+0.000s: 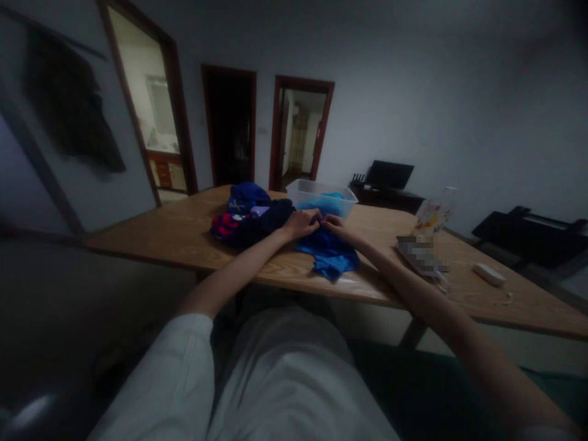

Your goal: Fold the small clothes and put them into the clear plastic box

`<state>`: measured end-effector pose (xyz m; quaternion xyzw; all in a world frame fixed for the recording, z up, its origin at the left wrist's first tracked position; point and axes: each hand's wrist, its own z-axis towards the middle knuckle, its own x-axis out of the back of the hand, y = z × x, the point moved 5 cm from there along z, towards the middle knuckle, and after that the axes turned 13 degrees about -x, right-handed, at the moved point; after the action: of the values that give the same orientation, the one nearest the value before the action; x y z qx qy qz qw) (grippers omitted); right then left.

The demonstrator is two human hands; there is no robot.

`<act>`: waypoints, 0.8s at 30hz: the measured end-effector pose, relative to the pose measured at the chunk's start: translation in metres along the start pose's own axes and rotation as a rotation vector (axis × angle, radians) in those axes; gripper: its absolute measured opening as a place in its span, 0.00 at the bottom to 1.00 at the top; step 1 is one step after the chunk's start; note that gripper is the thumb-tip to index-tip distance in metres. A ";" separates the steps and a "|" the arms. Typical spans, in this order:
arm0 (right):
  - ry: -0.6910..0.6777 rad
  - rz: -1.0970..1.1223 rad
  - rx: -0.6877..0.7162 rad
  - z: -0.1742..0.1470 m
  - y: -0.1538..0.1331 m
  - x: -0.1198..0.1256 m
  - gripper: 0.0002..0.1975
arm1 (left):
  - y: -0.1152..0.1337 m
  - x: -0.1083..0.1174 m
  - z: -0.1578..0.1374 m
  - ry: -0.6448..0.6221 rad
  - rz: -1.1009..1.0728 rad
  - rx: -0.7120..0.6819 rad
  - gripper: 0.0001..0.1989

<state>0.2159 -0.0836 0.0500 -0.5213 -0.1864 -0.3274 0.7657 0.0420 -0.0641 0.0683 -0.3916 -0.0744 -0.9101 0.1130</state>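
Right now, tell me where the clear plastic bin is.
In the head view, the clear plastic bin sits on the table, just beyond the left hand and right hand, right of the clothes pile.

In front of me the worktop [160, 231] is brown wood with its grain showing, and close to my edge of it lies a crumpled blue cloth [337, 263], with a heap of clothes [266, 229] in dark, blue, purple and red just to its left. Beyond the cloth sits a clear bin [296, 193], open at the top. Over on my right are a translucent bottle [434, 211] with a coloured print, a flat item [420, 256] blurred out just nearer me, and, farther right, a rounded white object [488, 274] lying near a small pale cord [508, 297].
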 end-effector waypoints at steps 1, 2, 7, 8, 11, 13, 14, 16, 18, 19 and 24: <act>-0.014 -0.001 -0.001 0.000 -0.001 0.000 0.17 | -0.001 0.000 0.000 0.011 -0.013 0.012 0.11; -0.032 -0.002 -0.002 0.000 -0.002 0.000 0.17 | -0.003 -0.001 0.000 0.025 -0.031 0.027 0.11; -0.065 -0.002 -0.004 -0.003 -0.008 0.005 0.18 | -0.019 -0.012 0.003 0.064 -0.217 0.113 0.13; -0.063 -0.001 -0.005 -0.004 -0.009 0.006 0.19 | -0.024 -0.015 0.004 0.072 -0.262 0.133 0.13; -0.054 0.002 -0.005 -0.006 -0.012 0.007 0.20 | -0.037 -0.025 0.007 0.068 -0.391 0.187 0.13; -0.043 0.004 -0.003 -0.006 -0.013 0.007 0.21 | -0.044 -0.033 0.009 0.031 -0.455 0.215 0.13; -0.037 0.005 -0.001 -0.006 -0.013 0.006 0.20 | -0.047 -0.036 0.011 0.015 -0.476 0.229 0.13; -0.027 0.008 0.003 -0.005 -0.013 0.006 0.19 | -0.052 -0.040 0.013 0.006 -0.499 0.253 0.15; -0.022 0.015 0.011 -0.004 -0.012 0.006 0.18 | -0.053 -0.042 0.014 0.019 -0.516 0.241 0.18; -0.021 0.019 0.015 -0.004 -0.012 0.006 0.17 | -0.053 -0.041 0.014 0.026 -0.530 0.220 0.20; -0.019 0.047 0.016 -0.007 -0.011 0.005 0.15 | -0.048 -0.036 0.009 0.052 -0.581 0.140 0.29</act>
<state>0.2111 -0.0944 0.0580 -0.5224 -0.1838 -0.3028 0.7757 0.0599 -0.0107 0.0463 -0.3218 -0.2428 -0.9067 -0.1236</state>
